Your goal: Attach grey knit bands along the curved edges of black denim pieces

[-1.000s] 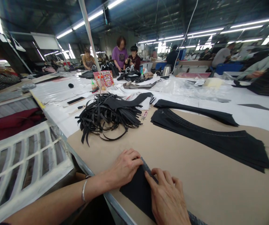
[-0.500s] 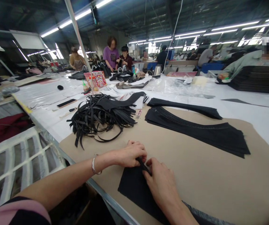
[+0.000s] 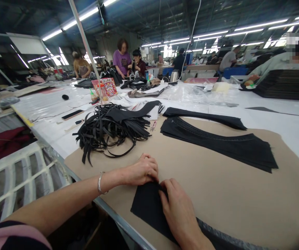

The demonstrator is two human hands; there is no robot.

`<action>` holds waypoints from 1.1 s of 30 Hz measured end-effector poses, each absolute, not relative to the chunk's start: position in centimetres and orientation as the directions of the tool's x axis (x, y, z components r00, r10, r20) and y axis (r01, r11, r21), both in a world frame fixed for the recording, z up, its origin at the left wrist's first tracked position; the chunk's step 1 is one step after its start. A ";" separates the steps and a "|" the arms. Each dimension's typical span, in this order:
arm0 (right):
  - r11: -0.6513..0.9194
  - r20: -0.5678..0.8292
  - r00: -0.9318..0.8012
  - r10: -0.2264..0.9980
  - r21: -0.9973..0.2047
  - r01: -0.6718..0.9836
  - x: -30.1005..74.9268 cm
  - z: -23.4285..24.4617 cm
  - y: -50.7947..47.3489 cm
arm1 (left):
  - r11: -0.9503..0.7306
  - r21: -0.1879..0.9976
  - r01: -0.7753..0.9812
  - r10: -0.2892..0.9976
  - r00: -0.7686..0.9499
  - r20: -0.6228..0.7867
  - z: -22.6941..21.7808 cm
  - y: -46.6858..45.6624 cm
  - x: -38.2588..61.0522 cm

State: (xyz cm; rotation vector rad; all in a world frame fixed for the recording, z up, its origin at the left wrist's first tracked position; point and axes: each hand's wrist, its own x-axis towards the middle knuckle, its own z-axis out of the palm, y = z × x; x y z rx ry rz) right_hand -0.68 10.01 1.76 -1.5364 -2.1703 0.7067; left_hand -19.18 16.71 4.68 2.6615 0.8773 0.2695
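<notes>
A black fabric piece (image 3: 148, 205) lies on the tan board (image 3: 217, 194) close to the table's front edge. My left hand (image 3: 144, 170), with a silver bangle at the wrist, is closed on its far edge, fingers curled down. Just to the right, my right hand (image 3: 176, 203) pinches the same edge between thumb and fingers; the fingertips are partly hidden. A curved strip of the black fabric, with a greyish textured edge, runs out to the lower right beneath my right forearm.
Beyond my hands lies a heap of black straps (image 3: 110, 132), with a small pinkish cutter (image 3: 153, 125) beside it. Stacked black curved pieces (image 3: 217, 144) rest at the right. Farther back are a red snack packet (image 3: 109, 86), a slanting pole (image 3: 85, 48) and several people. A white slatted rack (image 3: 21, 187) stands at left.
My left hand has shifted slightly left and now covers the folded edge that showed between the hands. My right hand has moved slightly left and down along the fabric.
</notes>
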 end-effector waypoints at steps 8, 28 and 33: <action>0.472 0.233 -0.414 0.880 -0.521 0.711 -0.3 -0.4 9.4 | -0.835 0.228 0.501 0.532 0.841 0.099 4.4 15.7 -20.4; 0.544 0.241 -0.488 0.839 -0.332 0.771 -0.2 -0.2 9.3 | -0.754 0.111 0.647 0.655 0.729 0.197 3.5 14.7 -21.9; 0.569 0.235 -0.521 0.821 -0.257 0.781 -0.1 -0.3 9.5 | -0.759 0.021 0.650 0.643 0.745 0.177 3.5 13.8 -22.0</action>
